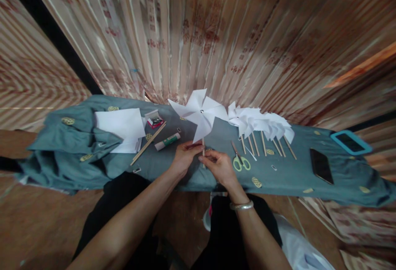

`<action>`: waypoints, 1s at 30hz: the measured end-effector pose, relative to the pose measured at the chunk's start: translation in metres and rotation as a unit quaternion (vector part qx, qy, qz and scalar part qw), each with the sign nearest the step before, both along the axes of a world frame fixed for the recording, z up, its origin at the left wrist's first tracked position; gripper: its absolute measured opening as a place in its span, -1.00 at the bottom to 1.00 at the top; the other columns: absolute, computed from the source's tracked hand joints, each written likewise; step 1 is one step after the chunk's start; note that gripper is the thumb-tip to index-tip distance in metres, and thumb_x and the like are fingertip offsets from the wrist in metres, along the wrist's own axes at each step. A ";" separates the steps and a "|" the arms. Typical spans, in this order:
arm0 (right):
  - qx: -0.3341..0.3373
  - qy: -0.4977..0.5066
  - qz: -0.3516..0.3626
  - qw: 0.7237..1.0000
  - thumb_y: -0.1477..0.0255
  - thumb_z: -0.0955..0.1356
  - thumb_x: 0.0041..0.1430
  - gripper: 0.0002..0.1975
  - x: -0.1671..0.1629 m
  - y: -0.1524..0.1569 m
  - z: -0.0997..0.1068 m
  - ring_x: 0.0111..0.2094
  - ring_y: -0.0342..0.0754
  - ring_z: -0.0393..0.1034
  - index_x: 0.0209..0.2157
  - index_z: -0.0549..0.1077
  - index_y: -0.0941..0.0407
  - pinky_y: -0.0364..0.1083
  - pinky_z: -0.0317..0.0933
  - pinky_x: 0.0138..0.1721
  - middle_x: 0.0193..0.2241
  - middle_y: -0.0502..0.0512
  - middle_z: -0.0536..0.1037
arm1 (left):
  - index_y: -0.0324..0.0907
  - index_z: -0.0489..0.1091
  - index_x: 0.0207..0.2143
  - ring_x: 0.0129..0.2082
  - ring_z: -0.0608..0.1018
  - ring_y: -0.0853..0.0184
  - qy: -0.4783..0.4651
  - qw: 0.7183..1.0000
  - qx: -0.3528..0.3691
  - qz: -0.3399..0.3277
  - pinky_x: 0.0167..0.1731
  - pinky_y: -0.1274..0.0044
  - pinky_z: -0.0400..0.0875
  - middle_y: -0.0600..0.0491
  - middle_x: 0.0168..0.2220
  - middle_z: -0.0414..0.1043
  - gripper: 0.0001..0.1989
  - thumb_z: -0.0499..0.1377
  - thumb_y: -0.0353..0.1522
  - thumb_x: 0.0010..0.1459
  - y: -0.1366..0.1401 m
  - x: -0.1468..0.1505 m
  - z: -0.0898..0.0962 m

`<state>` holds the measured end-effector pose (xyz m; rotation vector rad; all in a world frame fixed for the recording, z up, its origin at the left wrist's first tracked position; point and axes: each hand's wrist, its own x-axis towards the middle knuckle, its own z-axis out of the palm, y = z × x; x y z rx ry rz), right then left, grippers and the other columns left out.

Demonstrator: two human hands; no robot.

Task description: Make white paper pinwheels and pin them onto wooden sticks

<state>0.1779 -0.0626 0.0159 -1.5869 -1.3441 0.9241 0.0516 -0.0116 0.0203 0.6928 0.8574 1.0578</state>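
A white paper pinwheel (201, 112) with a shiny pin at its middle stands up over the table on a thin wooden stick. My left hand (185, 157) pinches the stick just under the paper blades. Lower on the same stick are the fingertips of my right hand (220, 166), closed around it. Right of my right hand lie green-handled scissors (241, 162). Behind them, a row of finished-looking pinwheels (260, 122) lies overlapped, sticks toward me. A glue stick (167, 141) rests left of my left hand.
A stack of white paper (120, 129) lies at the left, beside a small open box of pins (155, 121) and loose wooden sticks (148, 143). At the right are a dark phone (321, 166) and a blue-framed tablet (351, 142). A grey-green cloth (287, 179) covers the narrow table; a curtain hangs behind.
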 end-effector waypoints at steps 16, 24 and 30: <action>-0.066 -0.288 -0.182 0.938 0.16 0.36 0.03 -0.67 0.095 0.029 0.012 -0.56 -0.06 0.38 -0.55 0.58 0.12 -0.12 0.07 -0.51 -0.64 0.06 0.54 | -0.18 0.60 -0.44 -0.41 0.53 0.34 0.048 0.998 0.024 -0.031 -0.26 0.50 0.40 0.03 -0.45 0.58 -0.70 0.45 -0.29 -0.34 -0.011 -0.013 0.006; -0.137 -0.373 -0.181 0.900 0.22 0.35 0.10 -0.70 0.106 0.038 0.005 -0.42 0.03 0.49 -0.39 0.65 0.13 -0.11 0.11 -0.46 -0.50 0.14 0.62 | -0.19 0.60 -0.44 -0.38 0.53 0.32 0.047 0.998 0.020 -0.025 -0.23 0.49 0.41 0.02 -0.43 0.59 -0.68 0.46 -0.29 -0.36 -0.011 -0.024 0.002; -0.161 -0.383 -0.194 0.889 0.24 0.35 0.11 -0.72 0.110 0.043 0.001 -0.39 0.05 0.50 -0.37 0.65 0.10 -0.10 0.13 -0.45 -0.50 0.16 0.63 | -0.20 0.59 -0.44 -0.37 0.54 0.32 0.047 0.998 0.014 -0.026 -0.17 0.46 0.41 0.02 -0.42 0.59 -0.66 0.47 -0.29 -0.38 -0.010 -0.030 0.002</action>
